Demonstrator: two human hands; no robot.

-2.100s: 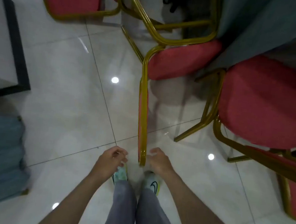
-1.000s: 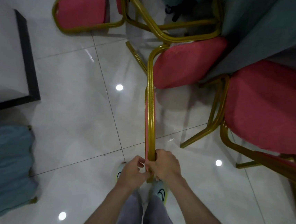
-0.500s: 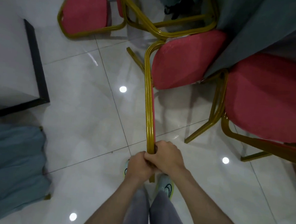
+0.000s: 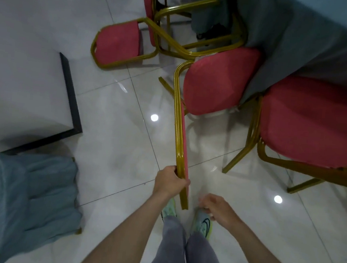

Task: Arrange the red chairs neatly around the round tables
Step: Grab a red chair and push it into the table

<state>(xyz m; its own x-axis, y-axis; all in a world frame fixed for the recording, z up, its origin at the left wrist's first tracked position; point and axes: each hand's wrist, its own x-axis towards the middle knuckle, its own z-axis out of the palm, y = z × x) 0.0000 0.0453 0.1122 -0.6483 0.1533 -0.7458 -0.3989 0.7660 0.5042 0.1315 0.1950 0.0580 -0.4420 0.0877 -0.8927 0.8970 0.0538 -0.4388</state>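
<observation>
A red chair (image 4: 217, 80) with a gold frame stands in front of me, its seat partly under the round table's grey-blue cloth (image 4: 317, 39). My left hand (image 4: 169, 183) grips the top of its backrest (image 4: 180, 136). My right hand (image 4: 217, 207) hangs just right of the backrest with loosely curled fingers, holding nothing. A second red chair (image 4: 311, 121) stands to the right at the same table. A third red chair (image 4: 118, 42) stands farther off at the upper left.
A white block with a dark edge (image 4: 69, 98) lies on the floor at left. Grey-blue cloth (image 4: 18, 197) of another piece of furniture fills the lower left. Glossy white tiles (image 4: 114, 146) stretch between them. My feet (image 4: 203, 221) are just behind the chair.
Both hands gripped the backrest top half a second ago. My right hand has let go and moved back to the right; my left hand keeps its grip.
</observation>
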